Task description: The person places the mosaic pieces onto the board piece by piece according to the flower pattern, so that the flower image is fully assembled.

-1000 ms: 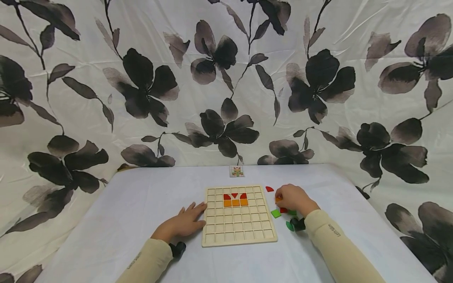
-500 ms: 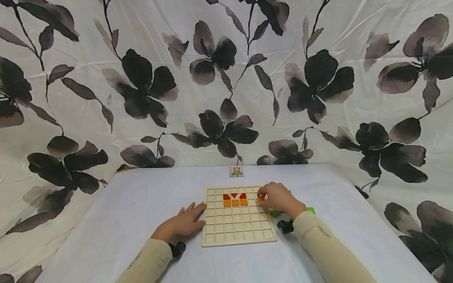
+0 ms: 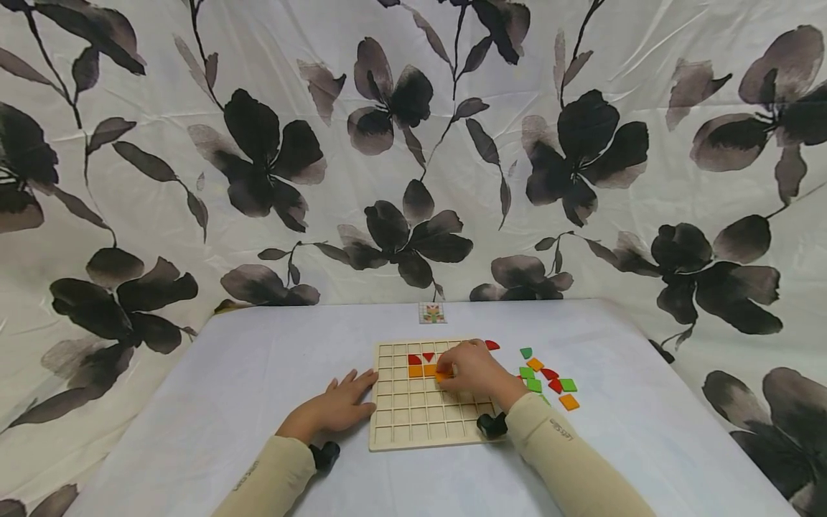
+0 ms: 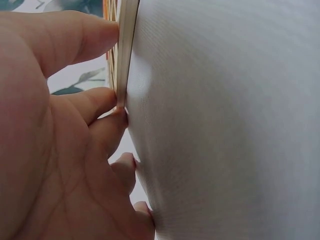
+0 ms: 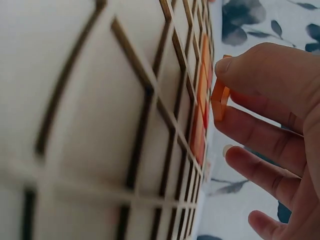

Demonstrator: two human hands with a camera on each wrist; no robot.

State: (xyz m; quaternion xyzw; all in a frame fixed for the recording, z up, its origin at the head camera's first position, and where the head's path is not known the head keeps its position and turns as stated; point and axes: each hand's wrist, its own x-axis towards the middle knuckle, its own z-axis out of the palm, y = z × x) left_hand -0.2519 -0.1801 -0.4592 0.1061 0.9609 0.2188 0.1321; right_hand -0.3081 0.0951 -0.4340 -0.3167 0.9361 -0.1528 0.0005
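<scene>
My left hand [image 3: 328,411] lies at the left edge of a wooden grid board [image 3: 413,420], its fingers outstretched. In the left wrist view, the thumb and fingertips touch the board's edge. Over the board's upper part, my right hand [image 3: 477,371] pinches an orange tile [image 5: 220,97] between thumb and finger, held slightly off the grid in the right wrist view. Two orange tiles [image 3: 416,371] fill neighbouring cells, with a red quarter-round tile [image 3: 414,359] and a red triangle tile [image 3: 428,357] in the row behind. The right hand hides the cells to their right.
Loose green, red and orange tiles [image 3: 568,402] lie scattered right of the board. A red quarter-round piece [image 3: 492,345] sits by its far right corner. A small patterned card [image 3: 431,313] is at the far edge of the white-covered table [image 3: 258,359]. Flowered cloth [image 3: 413,143] hangs behind.
My right hand has moved left from the loose tiles to over the board, carrying the orange tile. The loose tiles have come into view behind it. My left hand has stayed put.
</scene>
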